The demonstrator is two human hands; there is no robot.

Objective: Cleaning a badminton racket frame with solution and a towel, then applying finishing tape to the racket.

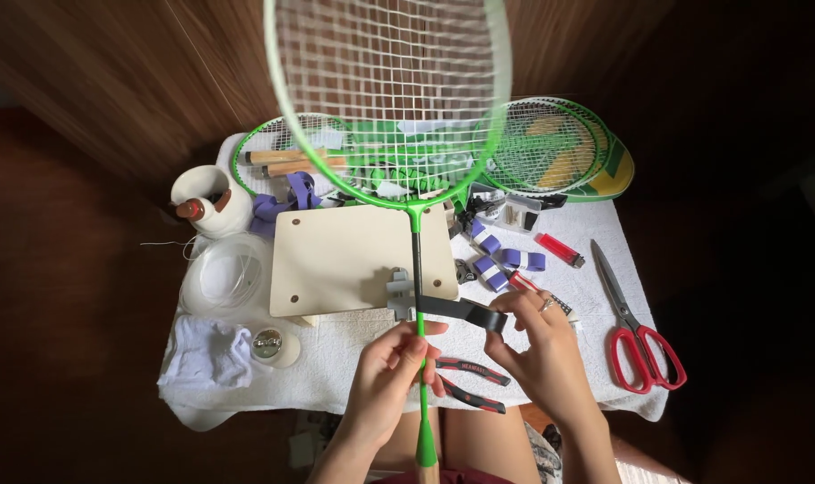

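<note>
My left hand (391, 369) pinches the light, stiff racket (418, 269) shaft; right hand (537, 345) grips limp, sticky-looking black tape (461, 311).

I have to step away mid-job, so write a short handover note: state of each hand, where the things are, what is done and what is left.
Left hand: gripped around the green racket at its shaft, held upright over the table.
Right hand: pinching the black tape strip, pulled sideways from the shaft.
Things: wooden board behind the shaft, red-handled pliers under the hands, red scissors at right, purple grip rolls nearby.
Done: the tape's near end meets the shaft.
Left: the shaft below is bare green, unwrapped.
</note>
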